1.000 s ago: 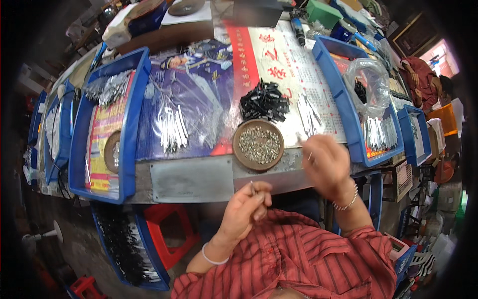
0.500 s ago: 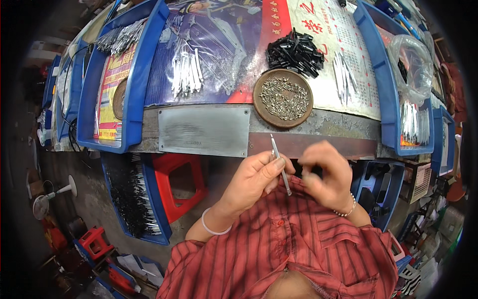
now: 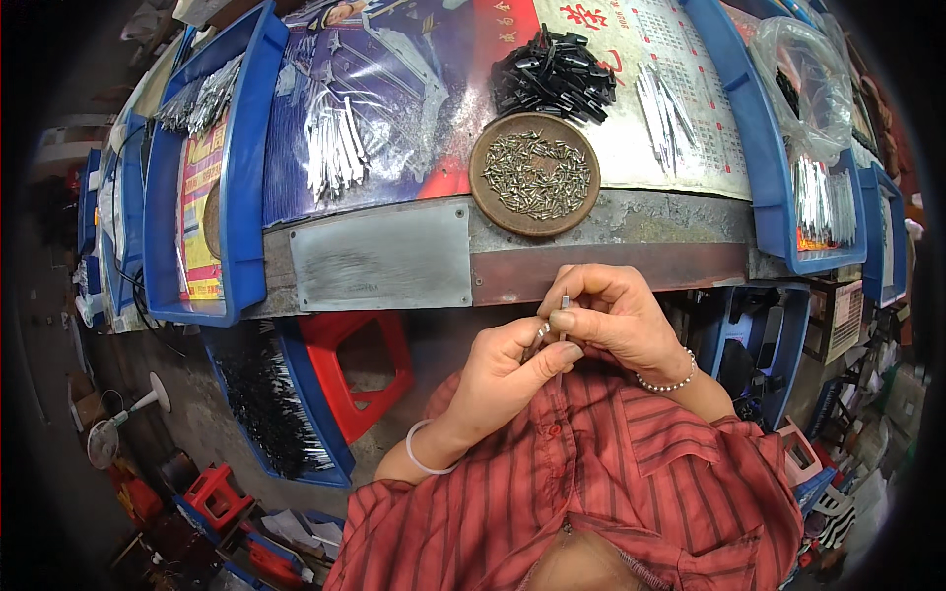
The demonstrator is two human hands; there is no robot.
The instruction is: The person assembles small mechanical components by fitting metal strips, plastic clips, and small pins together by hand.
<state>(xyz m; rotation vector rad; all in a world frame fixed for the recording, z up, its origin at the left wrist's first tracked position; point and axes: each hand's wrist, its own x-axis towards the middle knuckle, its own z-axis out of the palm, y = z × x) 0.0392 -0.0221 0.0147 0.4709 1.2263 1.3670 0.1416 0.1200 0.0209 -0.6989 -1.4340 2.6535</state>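
Note:
Both of my hands meet in front of my chest, just off the bench's front edge, with their fingertips close together. My left hand (image 3: 514,366) is closed, its thumb and fingers pinching a slim silver rod (image 3: 543,331) that mostly hides behind the fingers. My right hand (image 3: 616,320) pinches a narrow metal piece (image 3: 565,303) between thumb and forefinger; it stands nearly upright. Whether the two pieces touch or are parts of one thing, I cannot tell. Ahead of the hands, a round brown dish (image 3: 486,209) holds many small pointed metal bits.
Behind the dish lies a heap of black plastic parts (image 3: 554,77). Silver strips (image 3: 335,148) lie left, more rods (image 3: 666,118) right. Blue trays (image 3: 246,197) (image 3: 754,128) flank the bench. A metal plate (image 3: 384,258) covers its front edge; a red stool (image 3: 360,369) stands below.
My right hand has moved left and up to my left hand and now pinches a metal piece. The rod, earlier pointing up from my left hand, is now mostly hidden. The view has shifted slightly.

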